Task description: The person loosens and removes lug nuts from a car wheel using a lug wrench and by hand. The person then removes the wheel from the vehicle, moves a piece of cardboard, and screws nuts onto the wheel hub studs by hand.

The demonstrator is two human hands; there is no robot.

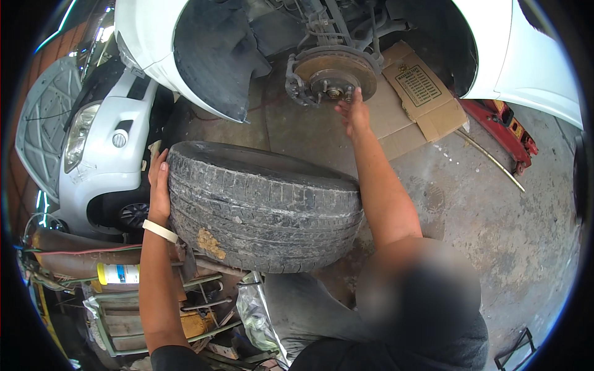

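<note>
A large worn, dusty tyre stands in front of me, tread toward me, with a tan smear on it. My left hand presses on its left side with fingers extended, holding it. A pale band circles that wrist. My right hand reaches up to the car's bare wheel hub, one finger stretched out by the wheel studs and the others partly bent. I see nothing held in it. Around the hub is a rusty brake disc, with a brake caliper at its left. The inner side of the tyre is hidden.
The white car's wheel arch surrounds the hub. Flattened cardboard lies beneath it, beside a red floor jack and a metal bar. Another car's front is at left. A gas cylinder and metal frames lie lower left.
</note>
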